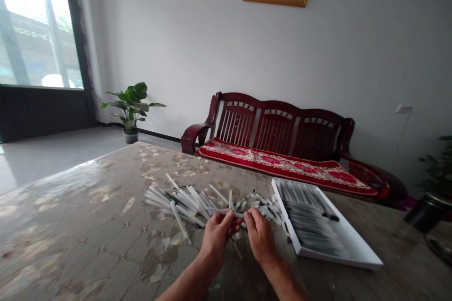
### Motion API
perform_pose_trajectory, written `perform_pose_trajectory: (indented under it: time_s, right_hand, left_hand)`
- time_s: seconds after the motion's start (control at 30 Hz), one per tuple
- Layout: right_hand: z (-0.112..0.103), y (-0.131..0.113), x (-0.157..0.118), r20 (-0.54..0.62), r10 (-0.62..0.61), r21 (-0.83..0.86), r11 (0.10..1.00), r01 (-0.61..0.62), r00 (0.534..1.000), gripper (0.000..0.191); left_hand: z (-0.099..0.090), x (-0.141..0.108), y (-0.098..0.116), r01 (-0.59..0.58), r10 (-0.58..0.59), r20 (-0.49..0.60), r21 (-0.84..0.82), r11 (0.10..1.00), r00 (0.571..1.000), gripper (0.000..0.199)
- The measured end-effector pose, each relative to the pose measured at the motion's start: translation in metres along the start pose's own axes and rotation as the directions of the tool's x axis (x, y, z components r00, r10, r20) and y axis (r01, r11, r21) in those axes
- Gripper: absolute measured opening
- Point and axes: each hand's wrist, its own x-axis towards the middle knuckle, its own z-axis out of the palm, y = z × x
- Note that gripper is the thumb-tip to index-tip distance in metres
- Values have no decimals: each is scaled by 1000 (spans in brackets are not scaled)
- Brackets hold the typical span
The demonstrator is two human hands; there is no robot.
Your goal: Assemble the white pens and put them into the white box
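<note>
Both hands meet over the near part of the table, on one slim whitish pen (pixel 216 209) lying roughly level between them. My left hand (pixel 217 235) pinches it between thumb and fingers. At its right end, my right hand (pixel 260 235) is closed with thumb and fingertips on it; the exact tip is hidden. Just beyond lies a loose pile of white pen barrels (pixel 190 200). Small white and dark pieces, cap-like (pixel 270 208), are scattered to the right of it. Beside them a shallow white box (pixel 356 254) holds rows of translucent pens with dark insides (pixel 309 225).
The table (pixel 95 235) has a patterned, glossy cover. Behind it stands a dark red wooden bench (pixel 275 127) with a red floral cushion (pixel 282 162). A dark cylindrical container (pixel 427 211) is at the right. A potted plant (pixel 130 103) stands on the floor, back left.
</note>
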Motion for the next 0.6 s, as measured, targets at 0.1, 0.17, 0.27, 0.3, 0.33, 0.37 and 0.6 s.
perform_pose_trajectory:
  time_s: [0.1,0.17,0.27,0.3,0.33,0.37,0.6]
  right_hand:
    - [-2,1,0,20,67,18,998,-68,998,49]
    - [-4,1,1,36,53,42,998,-54,998,46]
    - [-4,1,1,24,-12,22,1000,12,1000,36]
    - [-3,1,1,13,-15,7,1000,15,1000,37]
    - [-3,2,1,5,-5,-5,1000,5,1000,40]
    - [-2,3,1,2,11,-13,1000,-11,1000,44]
    - [-2,2,-1,35,-8,-30,1000,9,999,38]
  left_hand:
    - [0,0,-2,-3,3,4,19,1000,1000,27]
    - [0,-1,-2,-8,8,-10,22,1000,1000,27]
    - [0,-2,-2,-3,3,-4,29,1000,1000,29]
    - [0,-2,-2,1,-1,7,35,999,1000,30]
    - [1,-2,-2,3,-4,19,41,999,1000,32]
    - [1,-2,-2,4,-5,26,45,999,1000,34]
    - [0,-3,-3,8,-8,-7,43,999,1000,37]
